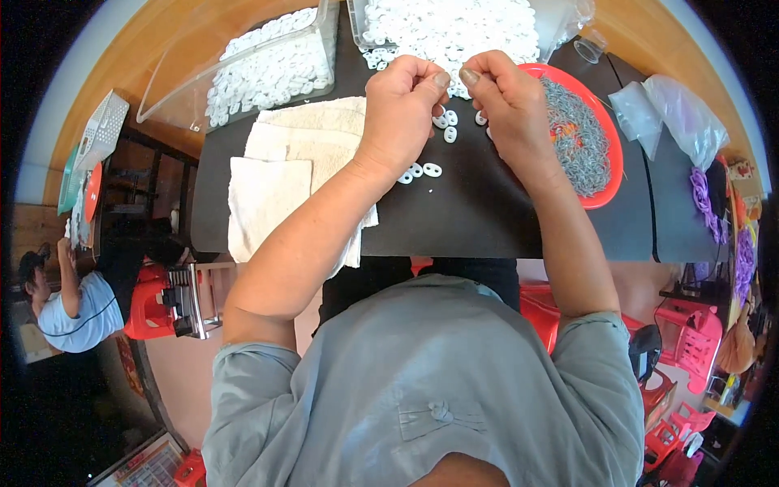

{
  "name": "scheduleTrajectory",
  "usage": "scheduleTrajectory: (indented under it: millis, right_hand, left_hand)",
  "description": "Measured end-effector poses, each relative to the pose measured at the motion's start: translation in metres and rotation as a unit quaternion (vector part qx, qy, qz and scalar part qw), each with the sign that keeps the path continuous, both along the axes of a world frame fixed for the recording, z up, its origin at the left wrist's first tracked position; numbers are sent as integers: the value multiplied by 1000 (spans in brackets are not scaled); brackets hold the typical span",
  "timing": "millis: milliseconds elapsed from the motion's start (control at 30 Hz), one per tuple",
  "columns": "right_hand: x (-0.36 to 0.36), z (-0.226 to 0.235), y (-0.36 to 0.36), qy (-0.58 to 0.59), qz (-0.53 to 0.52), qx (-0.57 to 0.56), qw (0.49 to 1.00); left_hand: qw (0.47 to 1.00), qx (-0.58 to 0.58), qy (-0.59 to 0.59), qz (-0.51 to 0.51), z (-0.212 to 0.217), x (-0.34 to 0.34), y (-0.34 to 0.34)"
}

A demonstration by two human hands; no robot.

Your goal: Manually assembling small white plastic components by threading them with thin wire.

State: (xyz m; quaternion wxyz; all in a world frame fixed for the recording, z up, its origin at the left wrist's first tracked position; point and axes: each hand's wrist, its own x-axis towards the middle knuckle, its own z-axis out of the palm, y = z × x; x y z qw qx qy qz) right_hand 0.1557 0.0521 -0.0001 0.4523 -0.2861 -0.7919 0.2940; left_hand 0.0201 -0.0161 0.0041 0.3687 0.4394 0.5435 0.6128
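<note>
Both hands, left hand [403,101] and right hand [505,101], have fingers pinched together, probably on a tiny white ring, which could slip among the loose rings [422,170] mid-desk [487,219].

A single head-worn fisheye camera is looking steeply down from just above the person's chest, facing away from the body across the dark counter [503,219]. It is sitting close, bending edges toward the rim, with the floor showing left and right.
</note>
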Motion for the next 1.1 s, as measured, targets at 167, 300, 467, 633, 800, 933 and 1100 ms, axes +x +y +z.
scheduleTrajectory:
  millis: [167, 300, 467, 633, 800, 933, 1100]
  right_hand:
    - [-2, 0, 0, -20, 0, 18, 1000]
    - [-4, -3, -3, -23, -3, 34, 999]
    - [-17, -7, -11, -15, -24, 62, 998]
    - [-16, -5, -8, -7, -12, -13, 1000]
    - [-6, -6, 2, -34, -26, 128, 991]
    - [-6, -8, 2, -85, -32, 173, 981]
    - [-5, -9, 3, -120, -44, 213, 969]
  left_hand:
    - [999, 26, 26, 0, -7, -2, 2]
    - [1000, 4, 5, 6, -3, 2, -1]
    - [999, 31, -20, 37, -7, 1, -1]
    - [997, 9, -73, 9, -5, -6, 4]
    - [996, -14, -86, 1, -4, -7, 4]
    - [996, -18, -84, -8, -5, -7, 4]
    - [997, -26, -69, -20, -5, -9, 6]
